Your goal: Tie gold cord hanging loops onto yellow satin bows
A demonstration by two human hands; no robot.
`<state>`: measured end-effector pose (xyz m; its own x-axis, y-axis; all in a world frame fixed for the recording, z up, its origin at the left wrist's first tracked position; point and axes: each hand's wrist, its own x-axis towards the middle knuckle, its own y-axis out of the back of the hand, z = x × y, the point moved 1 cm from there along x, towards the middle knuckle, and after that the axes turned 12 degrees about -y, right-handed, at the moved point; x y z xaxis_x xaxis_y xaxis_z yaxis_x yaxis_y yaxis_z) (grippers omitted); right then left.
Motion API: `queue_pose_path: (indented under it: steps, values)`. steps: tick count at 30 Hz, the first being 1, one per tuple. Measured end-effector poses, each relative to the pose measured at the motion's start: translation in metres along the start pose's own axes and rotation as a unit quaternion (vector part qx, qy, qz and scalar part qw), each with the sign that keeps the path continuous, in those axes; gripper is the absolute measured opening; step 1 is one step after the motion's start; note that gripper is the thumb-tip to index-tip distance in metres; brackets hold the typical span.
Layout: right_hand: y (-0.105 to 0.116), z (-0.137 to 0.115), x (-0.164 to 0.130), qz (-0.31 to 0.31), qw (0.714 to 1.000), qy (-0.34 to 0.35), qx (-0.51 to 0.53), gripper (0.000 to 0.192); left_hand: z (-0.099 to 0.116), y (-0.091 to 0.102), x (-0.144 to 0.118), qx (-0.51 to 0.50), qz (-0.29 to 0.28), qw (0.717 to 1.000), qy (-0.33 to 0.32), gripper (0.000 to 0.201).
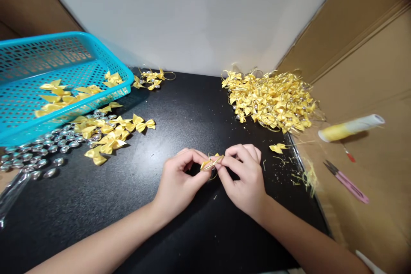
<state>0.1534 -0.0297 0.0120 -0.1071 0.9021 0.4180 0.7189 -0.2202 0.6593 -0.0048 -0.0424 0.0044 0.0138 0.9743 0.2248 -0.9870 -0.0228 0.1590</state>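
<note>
Far left: blue basket (19,132), silver beads (38,154) and loose bows (109,135) spread on the black table (128,205). At centre: left hand (180,180) and right hand (244,175), fingertips pinched shut on one yellow bow (212,162), held just above the table between them. Long axis roughly left to right, right end tilted slightly up. Likely risk: pinch slipping on the thin gold cord, bow springing loose. Further right: pile of finished bows (272,98), thread spool (349,127), snips (346,182).
</note>
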Motion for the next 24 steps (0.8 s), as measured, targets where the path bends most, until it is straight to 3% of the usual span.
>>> queue_pose_path:
  steps: [10, 16, 19, 24]
  values:
    - [0.001, 0.001, 0.003, -0.05, 0.999, 0.02, -0.006, 0.01, -0.006, 0.002, -0.001, 0.028, -0.03, 0.999, 0.008, 0.01]
    - [0.004, 0.012, 0.01, -0.098, 0.993, 0.064, -0.009, 0.013, -0.005, 0.0, 0.004, -0.053, -0.03, 0.996, 0.059, 0.011]
    - [0.0, 0.014, 0.009, -0.071, 0.994, 0.077, -0.014, 0.011, -0.003, -0.001, 0.007, -0.083, -0.029, 0.993, 0.082, 0.012]
    - [0.0, 0.008, 0.002, 0.027, 0.992, 0.112, 0.054, 0.009, -0.001, -0.001, 0.01, -0.105, -0.015, 0.986, 0.127, 0.013]
